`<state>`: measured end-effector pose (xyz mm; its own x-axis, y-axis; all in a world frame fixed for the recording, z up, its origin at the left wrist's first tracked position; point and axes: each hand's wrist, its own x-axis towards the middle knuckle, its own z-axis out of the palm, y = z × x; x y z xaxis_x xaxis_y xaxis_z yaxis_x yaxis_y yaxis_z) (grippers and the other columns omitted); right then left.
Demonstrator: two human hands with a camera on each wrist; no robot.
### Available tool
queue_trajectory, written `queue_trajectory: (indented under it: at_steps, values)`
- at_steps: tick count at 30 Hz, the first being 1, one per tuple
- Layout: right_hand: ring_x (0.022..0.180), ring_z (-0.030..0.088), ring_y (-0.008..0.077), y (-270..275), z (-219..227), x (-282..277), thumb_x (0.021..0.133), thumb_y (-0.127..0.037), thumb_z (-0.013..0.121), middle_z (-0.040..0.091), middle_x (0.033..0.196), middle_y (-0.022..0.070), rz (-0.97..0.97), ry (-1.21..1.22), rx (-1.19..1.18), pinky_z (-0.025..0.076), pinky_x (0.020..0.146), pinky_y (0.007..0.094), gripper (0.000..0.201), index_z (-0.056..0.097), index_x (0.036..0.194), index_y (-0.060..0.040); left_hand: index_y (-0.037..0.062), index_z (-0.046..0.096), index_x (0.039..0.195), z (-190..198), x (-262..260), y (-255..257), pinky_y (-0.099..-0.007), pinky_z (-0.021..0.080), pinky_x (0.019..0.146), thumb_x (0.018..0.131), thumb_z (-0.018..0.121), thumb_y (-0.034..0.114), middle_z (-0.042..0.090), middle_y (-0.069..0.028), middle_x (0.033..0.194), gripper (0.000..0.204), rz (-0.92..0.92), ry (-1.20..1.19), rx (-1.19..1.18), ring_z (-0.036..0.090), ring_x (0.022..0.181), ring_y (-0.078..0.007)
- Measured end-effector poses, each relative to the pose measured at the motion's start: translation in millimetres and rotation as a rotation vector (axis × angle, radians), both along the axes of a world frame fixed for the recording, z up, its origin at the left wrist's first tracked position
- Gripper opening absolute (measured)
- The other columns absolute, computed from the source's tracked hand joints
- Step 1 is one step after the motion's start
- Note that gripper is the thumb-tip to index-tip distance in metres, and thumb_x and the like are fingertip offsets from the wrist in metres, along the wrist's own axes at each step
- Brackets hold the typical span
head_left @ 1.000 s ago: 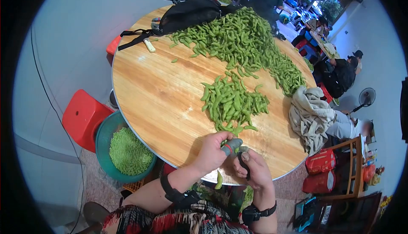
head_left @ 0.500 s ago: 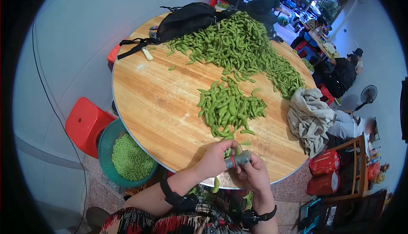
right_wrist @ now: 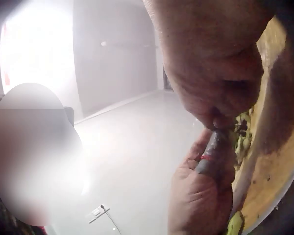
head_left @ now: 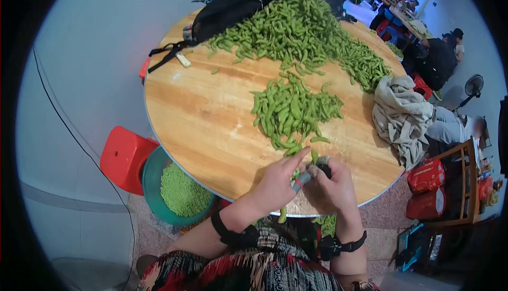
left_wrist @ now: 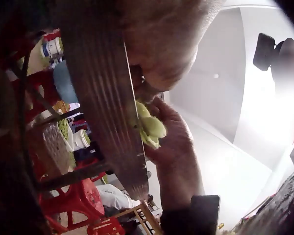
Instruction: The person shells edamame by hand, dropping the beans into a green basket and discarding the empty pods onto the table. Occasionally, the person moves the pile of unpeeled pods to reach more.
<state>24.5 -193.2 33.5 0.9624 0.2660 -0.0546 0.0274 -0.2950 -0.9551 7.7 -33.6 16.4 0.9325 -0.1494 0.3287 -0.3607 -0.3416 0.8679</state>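
Nearest you is your patterned clothing [head_left: 248, 267], with a black strap on each wrist. Your left hand [head_left: 272, 185] curls round a few pods; its thumb wears a grey cover [head_left: 303, 179] with a red band, and a loose pod [head_left: 282, 215] hangs below it by the desk's rim. Your right hand [head_left: 339, 185] is bent in opposite, its thumb and fingertips pinching at the lower end of a green pod [head_left: 315, 156], which stands upright between your two hands, above the near part of the round desk [head_left: 196, 111]. To your left, below the rim, a green basin [head_left: 152, 190] holds pale green beans [head_left: 182, 191], and a red stool [head_left: 124, 158] stands just beside it.

Just past your fingers lies a small heap of pods [head_left: 291, 111]. A crumpled beige cloth [head_left: 402, 114] drapes over the desk's right edge. Farther off, a large pile of pods [head_left: 301, 29] spreads along the far side, touching a black bag [head_left: 227, 13] at its left. Beyond the cloth are a fan [head_left: 473, 84] and seated people [head_left: 443, 61].
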Motion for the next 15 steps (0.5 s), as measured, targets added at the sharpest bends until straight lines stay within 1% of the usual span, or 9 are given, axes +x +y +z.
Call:
queue_trajectory:
  at_steps: [2,4,5,8,10,12,13,14,15]
  values:
    - [0.056,0.044,0.0031,-1,-8,-2,0.085,-0.013,0.059,0.053,0.062,-0.0037,-0.042,-0.014,0.048,0.036,0.05,0.0194,0.014,0.059,0.085,0.0009,0.0065,0.052,0.12,2,-2,1,-0.0329,0.048,0.069,0.076,0.061,0.004,0.057,-0.0101,0.08,0.045,-0.022,-0.012,0.016,0.059,0.075,-0.028]
    - [0.048,0.04,0.0027,-2,-10,-4,0.085,-0.013,0.059,0.05,0.058,-0.0039,-0.099,0.265,0.37,0.03,0.042,0.0183,0.012,0.057,0.081,-0.0018,0.0083,0.054,0.119,5,-3,2,-0.0326,0.049,0.068,0.075,0.06,0.001,0.057,-0.0103,0.081,0.045,-0.045,-0.058,0.045,0.06,0.076,-0.0271]
    - [0.048,0.04,0.0027,-2,-10,-5,0.085,-0.013,0.059,0.05,0.058,-0.0039,-0.1,0.259,0.376,0.03,0.042,0.0183,0.012,0.057,0.081,-0.0018,0.0091,0.055,0.118,3,-5,3,-0.0323,0.049,0.068,0.073,0.059,0.0,0.057,-0.0109,0.082,0.045,-0.082,-0.147,0.075,0.06,0.077,-0.027]
    - [0.042,0.036,0.0018,-1,-15,-12,0.087,-0.011,0.054,0.048,0.056,-0.0031,-0.096,0.68,0.949,0.023,0.036,0.0159,0.007,0.054,0.083,-0.0048,0.009,0.06,0.108,5,-5,4,-0.0312,0.049,0.067,0.069,0.059,-0.003,0.059,-0.0127,0.085,0.041,-0.123,-0.239,0.065,0.06,0.078,-0.027]
    - [0.042,0.035,0.0019,-2,-17,-18,0.086,-0.011,0.054,0.048,0.057,-0.0019,-0.108,0.68,0.983,0.023,0.036,0.017,0.008,0.056,0.085,-0.0043,0.0076,0.061,0.101,1,-2,6,-0.0296,0.049,0.067,0.069,0.057,-0.006,0.059,-0.0126,0.087,0.035,-0.004,-0.188,0.017,0.061,0.081,-0.0249]
    - [0.044,0.041,0.0044,-9,-11,-24,0.086,-0.014,0.056,0.051,0.061,0.0004,0.195,0.513,0.527,0.029,0.039,0.0186,0.012,0.057,0.087,-0.0022,0.0065,0.059,0.098,-2,-4,12,-0.0262,0.047,0.063,0.074,0.053,-0.003,0.059,-0.008,0.085,0.026,0.078,-0.136,-0.024,0.059,0.074,-0.0177]
    - [0.05,0.048,0.007,-14,4,-21,0.084,-0.016,0.057,0.054,0.063,0.0016,0.632,0.248,0.192,0.038,0.045,0.0221,0.017,0.059,0.091,-0.0014,0.0059,0.057,0.1,-3,-5,19,-0.0233,0.044,0.059,0.078,0.052,0.001,0.057,-0.0055,0.083,0.023,0.027,0.046,-0.514,0.055,0.069,-0.0136]
    - [0.056,0.053,0.0094,-13,15,-20,0.083,-0.016,0.058,0.057,0.065,0.0032,0.878,0.259,0.026,0.043,0.053,0.0245,0.019,0.06,0.096,-0.0016,0.0052,0.055,0.103,-4,-7,27,-0.0204,0.042,0.056,0.082,0.05,0.005,0.056,-0.0029,0.081,0.021,-0.02,0.231,-1.006,0.051,0.065,-0.0094]
    - [0.056,0.054,0.0113,-10,15,-25,0.082,-0.015,0.058,0.058,0.065,0.0055,0.75,0.088,-0.022,0.044,0.054,0.0255,0.02,0.06,0.096,-0.0012,0.0046,0.053,0.102,-2,-12,35,-0.0179,0.037,0.052,0.086,0.047,0.009,0.054,-0.0014,0.079,0.018,0.162,0.193,-0.973,0.047,0.062,-0.0071]
